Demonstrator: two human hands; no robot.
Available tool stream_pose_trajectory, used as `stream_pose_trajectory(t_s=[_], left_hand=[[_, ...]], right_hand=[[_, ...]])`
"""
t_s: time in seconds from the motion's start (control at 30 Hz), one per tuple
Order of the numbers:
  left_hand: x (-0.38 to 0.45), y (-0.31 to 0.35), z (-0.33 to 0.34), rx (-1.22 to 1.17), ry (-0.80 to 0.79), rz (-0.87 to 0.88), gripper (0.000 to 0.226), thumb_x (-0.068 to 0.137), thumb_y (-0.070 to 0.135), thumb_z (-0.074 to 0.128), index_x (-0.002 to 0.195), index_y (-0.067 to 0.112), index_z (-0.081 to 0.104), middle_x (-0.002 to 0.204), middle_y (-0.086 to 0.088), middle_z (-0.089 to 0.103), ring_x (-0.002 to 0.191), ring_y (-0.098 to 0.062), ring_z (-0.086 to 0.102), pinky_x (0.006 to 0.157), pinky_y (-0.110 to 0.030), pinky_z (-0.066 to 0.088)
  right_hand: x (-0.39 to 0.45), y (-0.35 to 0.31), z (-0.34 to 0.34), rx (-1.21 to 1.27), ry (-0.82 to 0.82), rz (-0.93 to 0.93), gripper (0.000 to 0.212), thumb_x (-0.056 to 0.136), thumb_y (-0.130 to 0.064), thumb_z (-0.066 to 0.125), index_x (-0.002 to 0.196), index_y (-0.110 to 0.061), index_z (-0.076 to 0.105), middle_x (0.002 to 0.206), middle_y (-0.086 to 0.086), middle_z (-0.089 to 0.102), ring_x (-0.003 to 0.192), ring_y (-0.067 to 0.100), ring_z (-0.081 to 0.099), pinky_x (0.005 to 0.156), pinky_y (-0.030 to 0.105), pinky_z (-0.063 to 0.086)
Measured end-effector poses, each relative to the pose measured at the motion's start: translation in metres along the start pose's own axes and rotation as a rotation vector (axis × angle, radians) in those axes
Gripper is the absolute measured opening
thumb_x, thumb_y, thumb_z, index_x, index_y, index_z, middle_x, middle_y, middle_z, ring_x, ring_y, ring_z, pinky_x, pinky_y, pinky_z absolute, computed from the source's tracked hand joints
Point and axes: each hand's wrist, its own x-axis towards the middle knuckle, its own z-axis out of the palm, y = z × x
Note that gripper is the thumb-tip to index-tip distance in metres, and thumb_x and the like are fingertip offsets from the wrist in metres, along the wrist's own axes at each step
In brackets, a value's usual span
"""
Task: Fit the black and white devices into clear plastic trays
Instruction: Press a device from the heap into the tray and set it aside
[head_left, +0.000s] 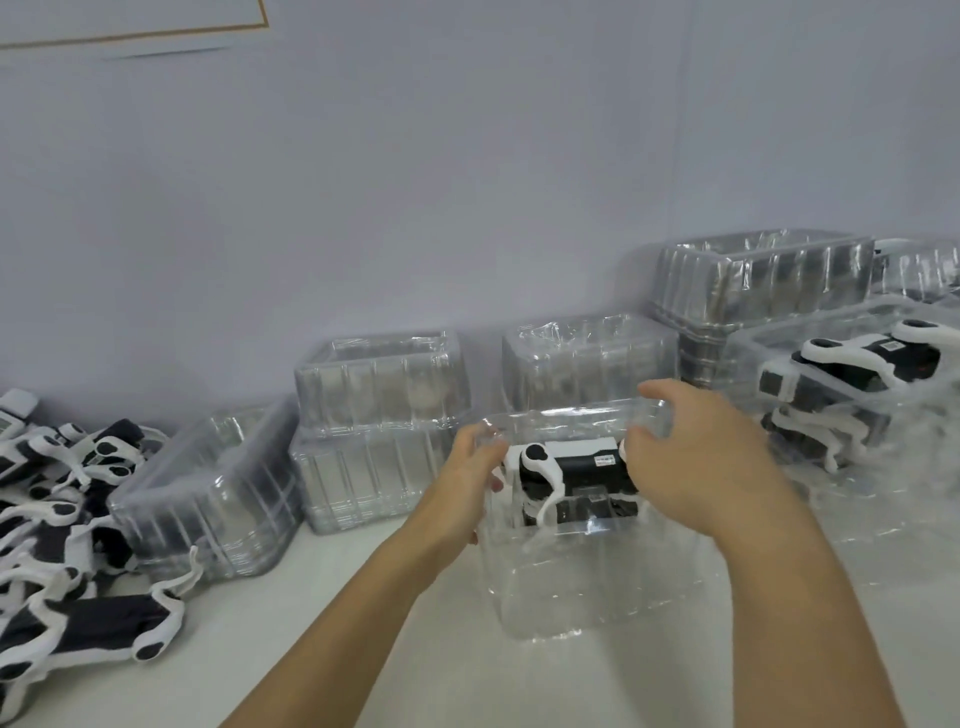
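Sitting inside the clear tray (587, 571), the device (571, 467) lies between left hand (467, 467) and right hand (696, 457), each grip pinching the rim.

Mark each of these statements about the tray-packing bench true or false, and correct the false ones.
1. Both hands are on the clear tray in the middle. True: the left hand grips its left rim, the right hand its right rim.
2. That tray holds no device. False: a black and white device sits inside it.
3. The loose devices are heaped at the left. True.
4. The filled trays stand at the far left. False: they stand at the right.
5. The empty tray stacks stand against the wall. True.
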Motion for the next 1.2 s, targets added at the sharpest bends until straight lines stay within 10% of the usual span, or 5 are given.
stream_pose_trajectory(t_s=[0.2,0.63,0.87,1.07,1.2], left_hand=[[0.006,0.005,0.007,-0.148,0.139,-0.053,0.018,0.102,0.044,0.037,0.114,0.04,0.05,0.107,0.016,0.052,0.103,-0.015,0.052,0.086,-0.038,0.043],[0.005,0.017,0.041,-0.286,0.124,-0.164,0.024,0.099,0.048,0.045,0.113,0.029,0.05,0.104,0.006,0.055,0.09,-0.007,0.049,0.067,-0.028,0.034],[0.004,0.02,0.037,-0.328,0.074,-0.159,0.039,0.096,0.069,0.034,0.121,0.039,0.038,0.102,0.018,0.047,0.095,-0.002,0.047,0.09,-0.034,0.031],[0.009,0.011,-0.015,0.096,0.47,0.136,0.021,0.094,0.031,0.062,0.112,0.021,0.055,0.118,0.0,0.057,0.095,-0.011,0.054,0.075,-0.022,0.042],[0.022,0.016,-0.065,0.766,0.695,0.452,0.048,0.082,0.016,0.07,0.126,0.014,0.052,0.129,-0.007,0.045,0.12,-0.027,0.04,0.099,-0.033,0.034]], right_hand=[[0.003,0.002,0.011,0.12,0.113,-0.028,0.055,0.098,-0.016,0.05,0.15,-0.03,0.039,0.149,0.001,0.045,0.131,0.024,0.047,0.103,0.04,0.042],[0.008,-0.005,0.033,0.113,0.238,-0.159,0.039,0.096,-0.015,0.053,0.133,-0.025,0.059,0.133,-0.005,0.058,0.105,0.001,0.056,0.088,0.013,0.037],[0.009,-0.003,0.047,0.084,0.115,-0.203,0.035,0.097,-0.018,0.053,0.131,-0.025,0.062,0.129,-0.006,0.063,0.119,0.011,0.055,0.088,0.019,0.035],[0.007,-0.016,0.053,0.139,0.184,-0.329,0.032,0.096,-0.012,0.054,0.123,-0.02,0.068,0.117,-0.007,0.069,0.104,0.003,0.054,0.083,0.01,0.031],[0.003,-0.032,0.066,0.181,0.19,-0.409,0.031,0.094,-0.009,0.056,0.12,-0.019,0.07,0.112,-0.007,0.071,0.101,0.002,0.056,0.081,-0.001,0.03]])
